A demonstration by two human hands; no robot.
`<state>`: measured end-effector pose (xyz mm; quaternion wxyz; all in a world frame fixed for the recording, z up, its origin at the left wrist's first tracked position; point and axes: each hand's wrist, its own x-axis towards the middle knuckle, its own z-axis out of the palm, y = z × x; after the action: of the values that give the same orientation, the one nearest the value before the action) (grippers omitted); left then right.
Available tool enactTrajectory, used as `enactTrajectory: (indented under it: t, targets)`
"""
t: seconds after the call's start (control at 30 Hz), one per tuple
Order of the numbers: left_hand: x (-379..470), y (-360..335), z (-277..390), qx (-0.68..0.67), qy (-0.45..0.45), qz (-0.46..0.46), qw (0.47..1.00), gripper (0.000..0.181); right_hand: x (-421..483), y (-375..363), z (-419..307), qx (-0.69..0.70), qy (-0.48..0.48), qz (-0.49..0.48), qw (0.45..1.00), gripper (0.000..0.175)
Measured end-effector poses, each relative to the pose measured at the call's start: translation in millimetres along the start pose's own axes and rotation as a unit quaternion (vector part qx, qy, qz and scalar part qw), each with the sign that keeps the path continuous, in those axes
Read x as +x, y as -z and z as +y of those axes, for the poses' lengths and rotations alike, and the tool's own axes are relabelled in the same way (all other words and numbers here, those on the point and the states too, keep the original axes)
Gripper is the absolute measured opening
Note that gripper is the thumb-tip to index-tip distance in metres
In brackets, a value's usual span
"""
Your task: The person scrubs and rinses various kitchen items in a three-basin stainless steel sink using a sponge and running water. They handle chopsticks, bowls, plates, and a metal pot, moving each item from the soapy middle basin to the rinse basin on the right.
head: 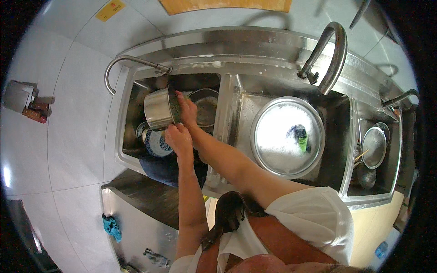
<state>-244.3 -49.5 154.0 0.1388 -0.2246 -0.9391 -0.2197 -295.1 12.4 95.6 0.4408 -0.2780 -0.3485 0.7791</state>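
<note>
Over the left basin of a steel sink, my two hands hold a round stainless steel pot [157, 108], tipped on its side with its mouth towards the right. My left hand [180, 139] grips the lower part of its rim. At the upper part of the mouth is my right hand [187, 111], its fingers partly hidden at the rim; something greenish shows beside them. Below the pot lie blue-and-white patterned dishes [155, 143]. A round metal pan [206, 102] rests in the basin at the right, partly behind my right hand.
In the middle basin stands a large round metal basin [259, 160] with a green and dark item [302, 140] in it. Strainers [375, 146] lie in the right basin. Curved faucets [336, 58] rise behind. Cleavers [25, 100] hang at left; a blue cloth [111, 228] lies on a steel edge.
</note>
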Motion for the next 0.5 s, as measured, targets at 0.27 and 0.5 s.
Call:
enactTrajectory:
  t: [0.27,0.5]
  targets:
    - [1.3,5.3,4.3,0.002,-0.029,0.01,1.0,0.02,2.5,-1.2,-3.8,-0.041,-0.018,-0.029,0.999,0.035]
    - [1.3,9.5,9.2,0.03,-0.008,-0.015,0.999,0.021,0.7,-4.6,-6.0,-0.005,-0.073,-0.039,0.997,0.039]
